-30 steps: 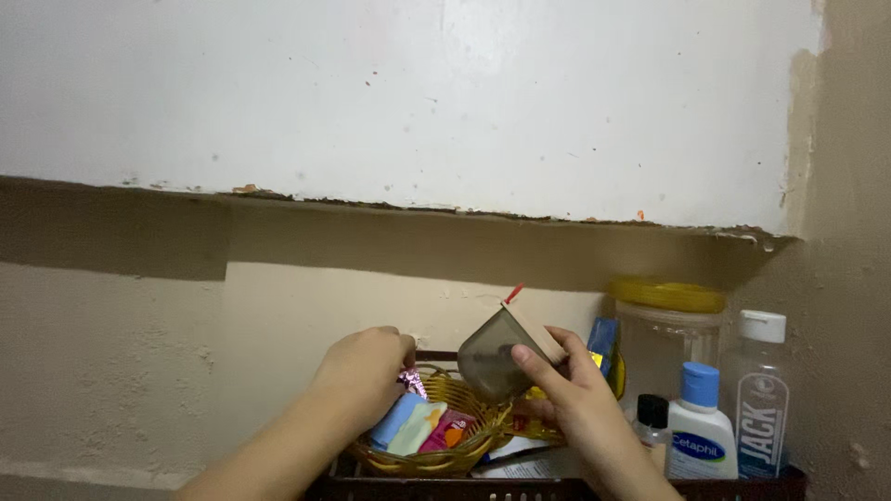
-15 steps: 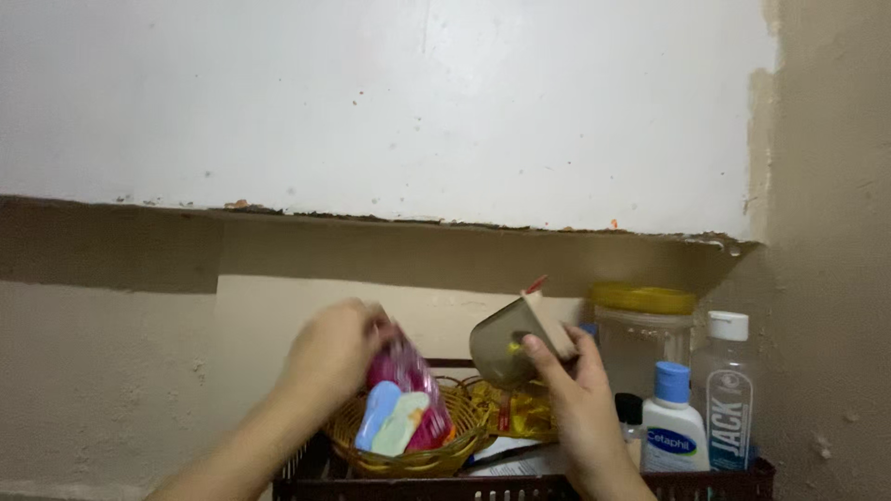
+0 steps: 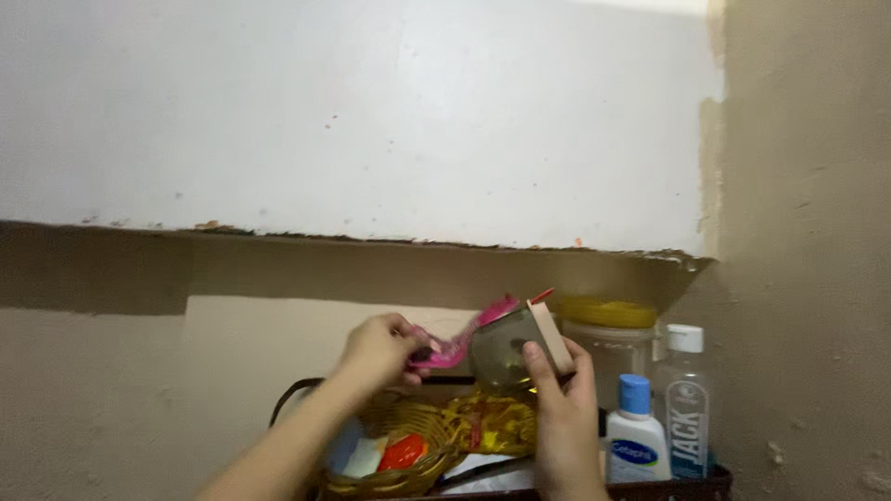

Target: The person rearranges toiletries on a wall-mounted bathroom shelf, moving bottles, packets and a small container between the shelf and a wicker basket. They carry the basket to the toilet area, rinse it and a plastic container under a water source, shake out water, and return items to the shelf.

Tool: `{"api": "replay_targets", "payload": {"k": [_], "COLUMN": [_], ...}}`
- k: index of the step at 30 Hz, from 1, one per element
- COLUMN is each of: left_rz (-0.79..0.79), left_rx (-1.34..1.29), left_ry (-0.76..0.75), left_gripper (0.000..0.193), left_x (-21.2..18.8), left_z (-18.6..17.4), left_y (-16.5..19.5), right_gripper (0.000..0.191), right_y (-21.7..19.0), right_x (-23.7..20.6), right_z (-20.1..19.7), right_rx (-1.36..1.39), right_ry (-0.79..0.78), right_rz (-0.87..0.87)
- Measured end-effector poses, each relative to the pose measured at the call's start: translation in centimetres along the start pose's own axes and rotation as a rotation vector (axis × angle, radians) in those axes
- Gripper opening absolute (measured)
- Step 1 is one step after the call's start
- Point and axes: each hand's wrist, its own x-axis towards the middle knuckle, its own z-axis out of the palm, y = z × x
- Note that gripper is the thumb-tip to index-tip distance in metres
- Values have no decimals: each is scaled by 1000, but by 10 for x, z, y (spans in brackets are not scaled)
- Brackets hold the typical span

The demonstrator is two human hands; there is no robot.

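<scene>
Wall (image 3: 371, 121) fills most of the view, white paint up top with a chipped lower edge and tan plaster below it, so the action is all crammed along the bottom. Down there a dark tray (image 3: 687, 484) holds a clear jar with a yellow lid (image 3: 603, 339) at the far right, then a clear bottle with a white cap (image 3: 687, 408) and a small white bottle with a blue cap (image 3: 635, 434) just beside it. Left of those sits a woven basket (image 3: 408, 468) with an orange thing and a pale packet in it, and a yellow wrapper (image 3: 492, 422) right next to it. Right hand (image 3: 561, 417) is wrapped around a small glass jar (image 3: 501, 357), tipped on its side with the mouth facing left, fingers closed firmly round it. Left hand (image 3: 376, 351) is pinched shut on a pink packet (image 3: 459, 343), whose far end is touching or at the jar's mouth; can't tell if any of it is inside yet. Looks to me like the stuffing-the-packet-in step, and it'd need the jar held steady while the floppy end gets fed through the opening.
</scene>
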Motion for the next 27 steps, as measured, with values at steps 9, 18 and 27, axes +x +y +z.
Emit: {"api": "replay_targets", "payload": {"k": [9,18,27], "left_rz": [71,296,274], "left_rx": [312,201,258], "left_ry": [-211,-459,-83], "left_gripper": [28,62,68], "left_x": [18,-36,-87], "left_z": [41,-34,-61], "left_y": [3,0,5], "right_gripper": [54,62,69], "right_y": [-11,-15,8], "right_x": [-10,-7,9], "right_z": [-5,6,44], "right_rx": [-87,-123,-260], "right_ry": [-77,-345,-801], "right_rz": [-156,107,112]}}
